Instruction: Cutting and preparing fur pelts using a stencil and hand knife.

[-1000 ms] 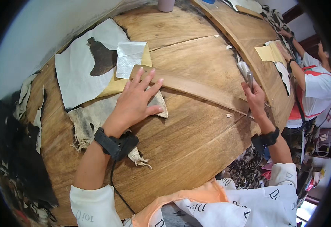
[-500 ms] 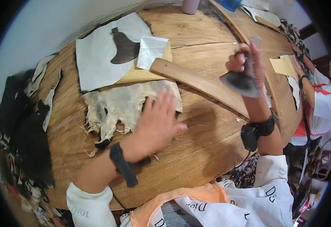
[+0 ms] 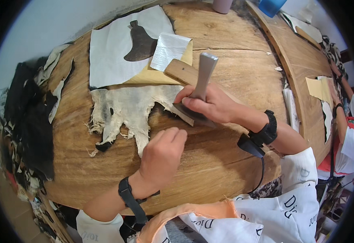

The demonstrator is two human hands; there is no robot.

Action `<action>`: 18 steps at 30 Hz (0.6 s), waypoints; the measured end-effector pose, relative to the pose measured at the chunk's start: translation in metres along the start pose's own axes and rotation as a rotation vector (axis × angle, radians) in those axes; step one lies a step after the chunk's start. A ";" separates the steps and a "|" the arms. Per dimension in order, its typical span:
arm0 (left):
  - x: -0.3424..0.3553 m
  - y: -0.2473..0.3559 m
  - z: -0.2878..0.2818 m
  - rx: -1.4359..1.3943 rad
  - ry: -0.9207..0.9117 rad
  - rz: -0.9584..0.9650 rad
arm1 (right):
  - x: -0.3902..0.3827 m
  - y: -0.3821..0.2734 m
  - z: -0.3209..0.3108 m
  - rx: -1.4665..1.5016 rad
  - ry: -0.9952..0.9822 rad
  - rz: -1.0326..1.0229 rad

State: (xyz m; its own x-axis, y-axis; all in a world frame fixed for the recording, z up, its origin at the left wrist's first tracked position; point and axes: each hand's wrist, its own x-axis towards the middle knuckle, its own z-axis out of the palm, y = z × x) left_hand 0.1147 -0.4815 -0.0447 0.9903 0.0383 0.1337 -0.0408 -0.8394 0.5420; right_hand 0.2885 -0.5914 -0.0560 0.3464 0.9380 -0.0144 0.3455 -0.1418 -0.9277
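Observation:
A ragged, pale piece of hide (image 3: 122, 101) with torn strips along its near edge lies flat on the wooden table. My right hand (image 3: 211, 103) grips a broad-bladed knife (image 3: 206, 73), its grey metal handle pointing up and its dark blade down at the hide's right end. Fingers partly cover the blade; whether it touches the hide I cannot tell. My left hand (image 3: 163, 156) is closed beside the hide's longest strip, close to its tip. Whatever its fingers hold, if anything, is hidden.
Beyond the hide, a dark curved blade (image 3: 141, 42) rests on white-and-yellow sheets (image 3: 108, 60). A wooden slat (image 3: 183, 72) runs under my right arm. Dark hide scraps (image 3: 31, 121) hang at the left. A long wooden strip (image 3: 280, 56) crosses the table; another person's arm (image 3: 339, 117) is at the right.
My right hand has brought the knife down and left to the hide, turning its handle upward. My left hand has drawn back from the hide and closed. The view has shifted slightly.

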 end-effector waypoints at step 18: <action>0.021 -0.004 0.041 0.135 0.172 0.082 | 0.005 0.025 0.006 -0.041 -0.078 -0.167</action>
State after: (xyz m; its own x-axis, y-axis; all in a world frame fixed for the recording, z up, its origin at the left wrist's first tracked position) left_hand 0.1409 -0.4998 -0.0777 0.9467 0.0495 0.3184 -0.0902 -0.9079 0.4093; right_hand 0.2936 -0.5886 -0.0813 0.2133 0.9709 0.1085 0.4288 0.0067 -0.9034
